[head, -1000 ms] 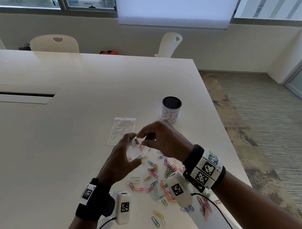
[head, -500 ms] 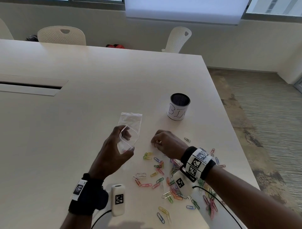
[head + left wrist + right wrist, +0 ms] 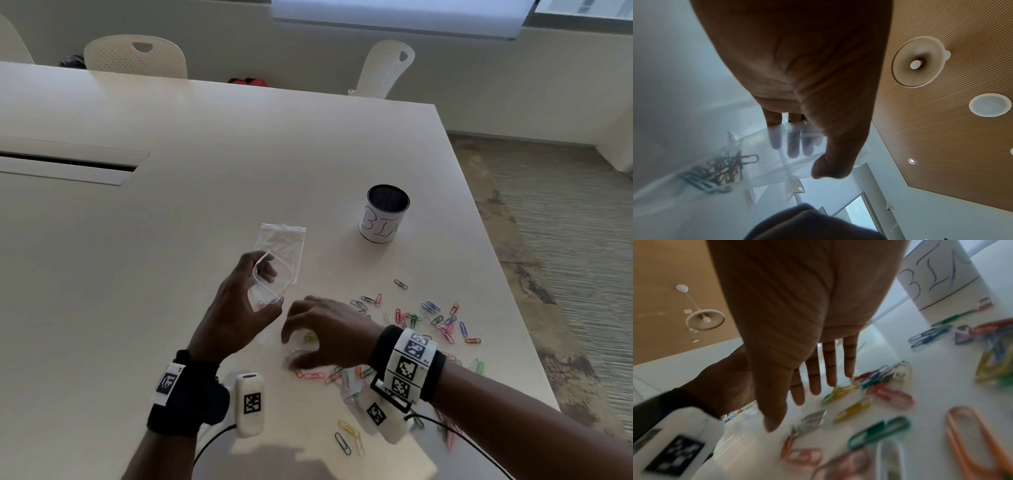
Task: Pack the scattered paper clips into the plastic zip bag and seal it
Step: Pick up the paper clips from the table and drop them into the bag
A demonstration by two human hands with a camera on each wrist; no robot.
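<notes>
A person seated at a white table (image 3: 144, 260) holds a clear plastic zip bag (image 3: 270, 284) off the surface in the left hand (image 3: 236, 315), thumb and fingers curled round the bag's sides so that its mouth gapes open toward the camera; the left wrist view shows the fingers (image 3: 793, 146) through the film and a small tangle of coloured clips (image 3: 719, 170) already lying in the bag's bottom. A second clear bag (image 3: 282, 245) lies flat on the table at the held bag's 12 o'clock, just beyond it. Immediately at the left hand's 3 o'clock, the right hand (image 3: 325, 337) hovers low over the table, blurred, its fingers spread and loosely bent above a few clips, gripping nothing that can be made out; in the right wrist view the fingertips (image 3: 813, 386) point down at yellow, clear and pink clips just beneath them. The scattered paper clips (image 3: 424, 318) in many colours spread across the table from under that hand out to its 3 o'clock and back toward its 5 o'clock near the table's near edge. A dark mesh cup (image 3: 385, 219) wrapped in a hand-lettered white paper label stands upright at the right hand's 1 o'clock, well apart from the clips.
</notes>
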